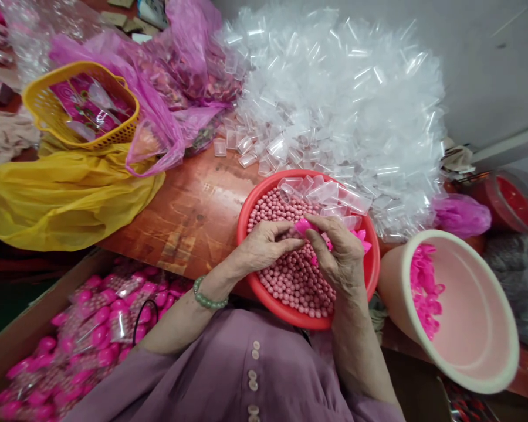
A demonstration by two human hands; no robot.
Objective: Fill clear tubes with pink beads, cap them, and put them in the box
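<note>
Many rnd beads [286, 280] under pink plastic pc [304, 226].

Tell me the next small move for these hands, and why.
Probably bring the pink piece, held in the right hand, to one of the clear tubes: those lie close by in the red basin, and the bead-filled tubes in the box at lower left carry similar pink ends.

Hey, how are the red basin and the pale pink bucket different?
Colour: the basin is red, the bucket pale pink. Depth: the bucket looks deeper than the basin. Contents: the basin holds beads, clear tubes and pink pieces; in the bucket, only pink pieces show. Both are round and open-topped.
</note>
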